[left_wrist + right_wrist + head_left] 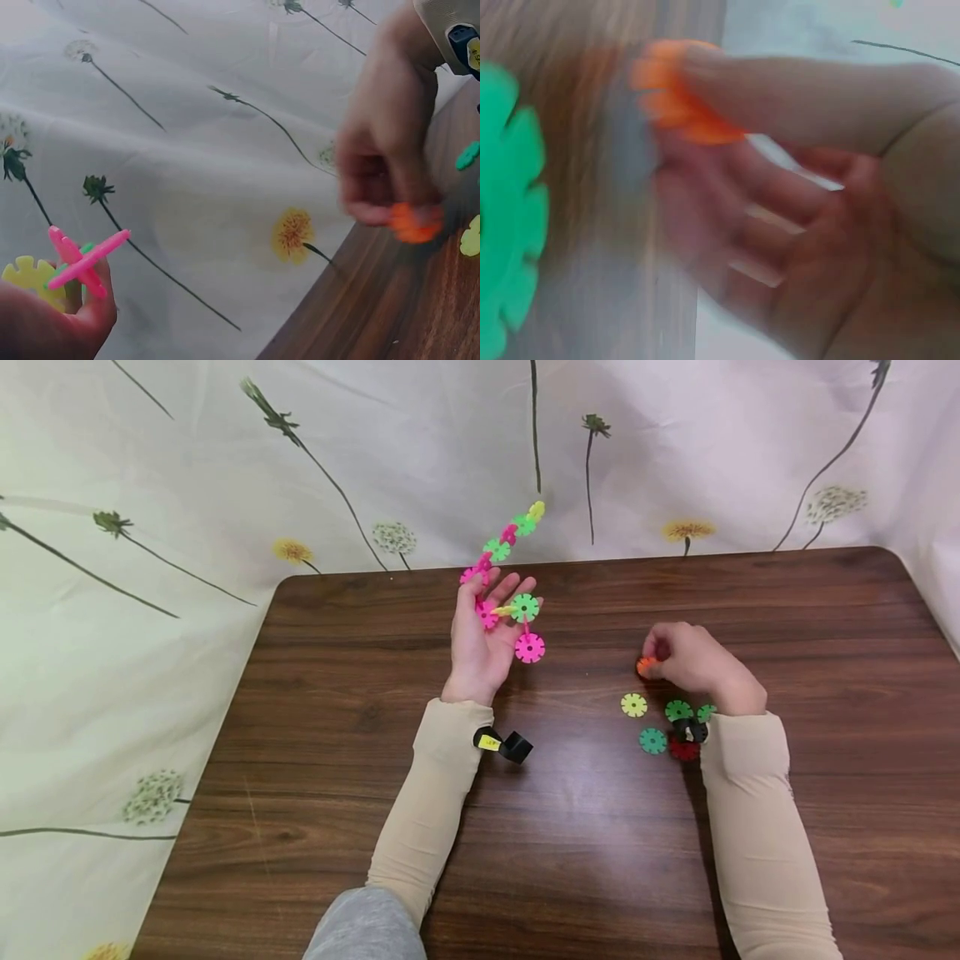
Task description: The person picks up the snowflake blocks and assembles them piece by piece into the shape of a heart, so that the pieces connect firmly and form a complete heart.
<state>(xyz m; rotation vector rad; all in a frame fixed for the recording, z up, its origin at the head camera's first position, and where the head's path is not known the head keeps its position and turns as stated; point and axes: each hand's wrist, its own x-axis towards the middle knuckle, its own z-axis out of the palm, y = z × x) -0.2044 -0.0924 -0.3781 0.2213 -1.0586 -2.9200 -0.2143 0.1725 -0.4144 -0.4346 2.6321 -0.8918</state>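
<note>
In the head view, my left hand (pixel 477 647) is palm up over the back of the table and holds a chain of interlocking plastic discs (pixel 497 550) between thumb and fingers. The pink, green and yellow notched discs run up past the fingertips at one end. At the other end a pink disc (pixel 529 648) hangs beside the palm. My right hand (pixel 697 662) pinches an orange notched disc (pixel 646 667) between thumb and fingertips, close over the table. In the right wrist view the thumb lies across this orange disc (pixel 667 97), and the other fingers curl behind it.
Loose discs lie near my right wrist: a yellow disc (pixel 633 705), a teal disc (pixel 652 741), green discs (pixel 677 710) and a dark red disc (pixel 684 750) partly hidden by the wrist camera. A flower-printed cloth (pixel 450 460) rises behind the brown wooden table (pixel 337 693).
</note>
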